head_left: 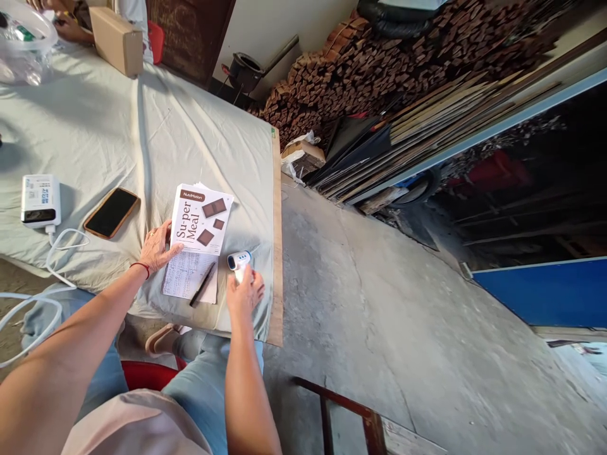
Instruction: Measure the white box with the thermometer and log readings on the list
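My left hand (157,248) is at the lower left corner of a white "Su-per Meal" box (218,237), its thumb along the bottom edge and its fingers at the side. Brown squares are printed on the box, which covers the upper part of a notebook page (180,278) filled with handwriting. A black pen (202,284) lies across that page. To the right, my right hand (244,294) is wrapped around the handle of a white and blue handheld infrared thermometer (239,259), whose dark-screened end points up and left.
On the cloth-covered table (104,126) lie a phone (112,213) and a white power bank (40,201) with a cable (59,253). Farther back are a cardboard box (116,41), a clear plastic tub (28,44) and another person's hand (71,28). A wooden frame (341,404) stands at lower right.
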### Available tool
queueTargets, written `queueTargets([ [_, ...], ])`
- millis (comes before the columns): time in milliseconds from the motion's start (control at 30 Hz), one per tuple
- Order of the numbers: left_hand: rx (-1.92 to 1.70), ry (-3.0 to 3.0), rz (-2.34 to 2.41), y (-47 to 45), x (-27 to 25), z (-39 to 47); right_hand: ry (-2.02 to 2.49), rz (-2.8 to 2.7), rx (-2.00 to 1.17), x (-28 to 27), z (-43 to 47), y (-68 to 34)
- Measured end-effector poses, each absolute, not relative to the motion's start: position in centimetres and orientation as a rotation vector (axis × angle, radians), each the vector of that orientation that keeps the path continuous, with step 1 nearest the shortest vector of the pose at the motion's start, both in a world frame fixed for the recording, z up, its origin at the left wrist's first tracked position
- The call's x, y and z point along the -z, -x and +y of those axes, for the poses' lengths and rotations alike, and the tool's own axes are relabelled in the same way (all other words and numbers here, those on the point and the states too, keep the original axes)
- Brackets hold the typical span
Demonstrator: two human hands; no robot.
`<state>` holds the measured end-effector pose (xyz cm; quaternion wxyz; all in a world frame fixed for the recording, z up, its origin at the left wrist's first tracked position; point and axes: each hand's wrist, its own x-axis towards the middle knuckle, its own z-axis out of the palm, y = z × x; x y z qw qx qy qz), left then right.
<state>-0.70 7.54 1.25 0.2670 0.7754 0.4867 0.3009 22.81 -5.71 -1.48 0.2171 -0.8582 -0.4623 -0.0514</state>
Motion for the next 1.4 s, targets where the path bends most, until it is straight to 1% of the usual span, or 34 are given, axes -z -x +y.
queueTargets([
  [67,-0.820,-2.088,1.317,0.7,-1.4,7.5,2.459,-1.216,0.042,1.1,-5.1,-24.5],
  [133,-0.819,-2.081,1.319,0.7,-1.5,7.5,2.372,-1.217,-0.131,0.8,-4.5,-25.6],
  [233,-0.807,-2.083,1.322,0.8,-1.6,7.4,2.028,-1.079,-0.353,-0.3,-3.5,-25.2],
  [400,-0.800,-2.089,1.326,0.9,-1.5,7.4,1.351,-0.772,-0.821,-4.6,-0.4,-19.7],
  [533,-0.795,-2.082,1.338,0.9,-1.6,7.4,1.136,-0.703,-1.043,-7.2,2.6,-16.2],
  [667,-0.780,-2.085,1.344,0.9,-1.3,7.4,1.151,-0.623,-1.037,-7.6,4.0,-15.2],
  [933,-0.785,-2.086,1.347,0.9,-0.9,7.5,1.196,-0.639,-0.975,-7.2,3.8,-14.9],
  [1233,-0.786,-2.089,1.340,0.9,-1.1,7.5,1.189,-0.605,-1.020,-6.9,4.2,-15.3],
  [1300,-0.781,-2.087,1.339,0.9,-1.1,7.5,1.205,-0.640,-0.953,-6.6,3.5,-15.9],
  [1400,-0.784,-2.086,1.340,0.9,-1.2,7.4,1.341,-0.748,-0.705,-5.1,1.2,-18.0],
])
